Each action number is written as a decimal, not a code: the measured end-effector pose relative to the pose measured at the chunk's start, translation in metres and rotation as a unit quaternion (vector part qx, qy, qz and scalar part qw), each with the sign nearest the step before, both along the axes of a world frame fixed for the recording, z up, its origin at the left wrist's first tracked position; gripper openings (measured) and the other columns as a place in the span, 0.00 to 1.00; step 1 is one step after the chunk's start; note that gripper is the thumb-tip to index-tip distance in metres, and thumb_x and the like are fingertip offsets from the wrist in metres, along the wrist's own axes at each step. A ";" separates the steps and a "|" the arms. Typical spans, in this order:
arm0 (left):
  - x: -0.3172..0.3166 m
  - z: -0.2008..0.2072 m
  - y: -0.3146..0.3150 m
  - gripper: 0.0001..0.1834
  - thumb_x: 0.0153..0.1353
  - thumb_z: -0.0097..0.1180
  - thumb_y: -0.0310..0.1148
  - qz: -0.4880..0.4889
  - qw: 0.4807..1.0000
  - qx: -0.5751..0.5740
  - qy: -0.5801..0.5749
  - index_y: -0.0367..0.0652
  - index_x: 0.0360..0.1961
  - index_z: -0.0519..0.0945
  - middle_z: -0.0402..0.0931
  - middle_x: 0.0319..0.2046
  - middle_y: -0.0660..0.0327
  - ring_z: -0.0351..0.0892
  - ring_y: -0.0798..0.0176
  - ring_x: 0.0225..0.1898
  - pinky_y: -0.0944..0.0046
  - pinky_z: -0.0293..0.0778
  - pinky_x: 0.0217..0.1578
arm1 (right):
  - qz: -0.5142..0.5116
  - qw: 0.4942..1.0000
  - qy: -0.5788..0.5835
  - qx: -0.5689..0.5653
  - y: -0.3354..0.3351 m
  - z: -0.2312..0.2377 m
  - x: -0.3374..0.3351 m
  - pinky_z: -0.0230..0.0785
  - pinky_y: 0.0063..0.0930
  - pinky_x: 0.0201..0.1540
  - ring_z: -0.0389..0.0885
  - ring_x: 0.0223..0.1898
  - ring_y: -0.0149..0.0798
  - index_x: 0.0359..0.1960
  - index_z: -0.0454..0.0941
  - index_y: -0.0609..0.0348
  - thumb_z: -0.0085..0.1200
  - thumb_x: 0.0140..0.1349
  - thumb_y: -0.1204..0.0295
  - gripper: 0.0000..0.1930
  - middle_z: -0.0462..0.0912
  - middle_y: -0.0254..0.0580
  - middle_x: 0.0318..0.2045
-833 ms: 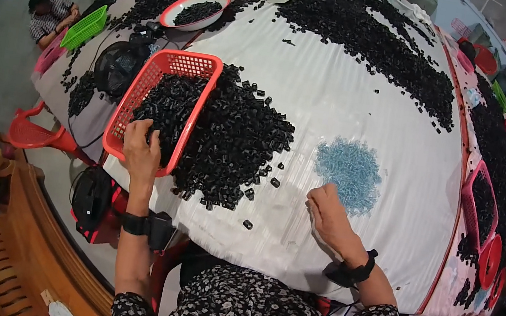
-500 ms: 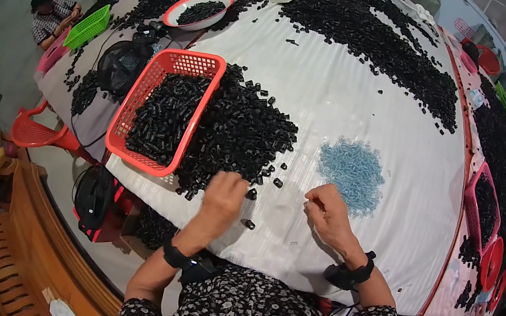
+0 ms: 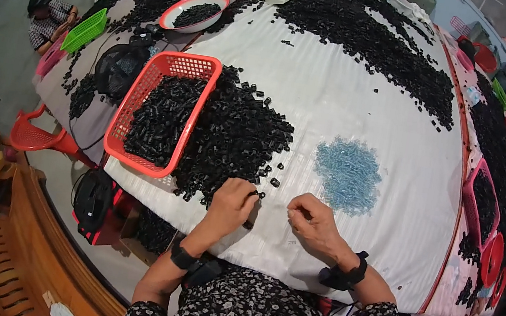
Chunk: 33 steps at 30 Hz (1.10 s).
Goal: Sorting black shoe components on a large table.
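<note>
My left hand [image 3: 230, 206] is closed in a pinch at the near right edge of a heap of small black plastic pieces [image 3: 239, 123]. One small black piece [image 3: 261, 194] shows at its fingertips. Another black piece lies partly hidden beside that hand. To the right, my right hand [image 3: 315, 224] is closed, thumb and fingers pressed together; whatever they hold is too small to make out. Just beyond it lies a pile of small clear bluish pieces [image 3: 348, 175]. A red plastic basket [image 3: 112, 136] full of black pieces stands left of the heap.
White cloth [image 3: 340, 106] covers the table. Far across lies a broad spread of black pieces [image 3: 372, 34]. A red-rimmed bowl [image 3: 219, 0] stands beyond the basket, near a black mesh item [image 3: 120, 71]. Other people sit around; a pink basket [image 3: 471, 192] is at right. A wooden bench [image 3: 8, 238] stands at lower left.
My left hand has shifted right and slightly nearer to me, with the black piece at its fingertips. The right hand has moved left, so the two are closer together.
</note>
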<state>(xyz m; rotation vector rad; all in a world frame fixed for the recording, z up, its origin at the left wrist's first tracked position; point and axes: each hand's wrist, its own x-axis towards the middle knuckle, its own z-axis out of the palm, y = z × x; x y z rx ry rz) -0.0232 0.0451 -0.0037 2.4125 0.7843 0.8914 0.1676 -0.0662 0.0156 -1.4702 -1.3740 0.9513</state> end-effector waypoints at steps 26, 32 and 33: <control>-0.028 0.024 -0.034 0.08 0.59 0.54 0.24 -0.040 0.818 -0.530 -0.220 0.34 0.39 0.75 0.76 0.30 0.63 0.74 0.74 0.29 0.74 0.72 0.33 | 0.069 0.985 0.159 -0.014 0.022 0.029 -0.045 0.67 0.18 0.26 0.73 0.25 0.23 0.36 0.72 0.64 0.48 0.62 0.76 0.04 0.73 0.35 0.28; -0.032 0.017 -0.036 0.06 0.60 0.53 0.24 -0.036 0.825 -0.530 -0.192 0.34 0.38 0.74 0.76 0.29 0.62 0.74 0.73 0.29 0.74 0.72 0.32 | 0.079 0.994 0.074 0.008 0.017 0.035 -0.047 0.69 0.20 0.27 0.75 0.26 0.27 0.37 0.71 0.65 0.46 0.62 0.78 0.05 0.73 0.40 0.31; -0.032 0.015 -0.039 0.06 0.60 0.53 0.24 -0.052 0.797 -0.560 -0.221 0.34 0.37 0.74 0.76 0.28 0.62 0.74 0.73 0.28 0.74 0.72 0.31 | 0.077 0.993 0.091 -0.016 0.016 0.034 -0.048 0.69 0.20 0.27 0.75 0.26 0.26 0.36 0.71 0.65 0.46 0.62 0.77 0.04 0.74 0.39 0.29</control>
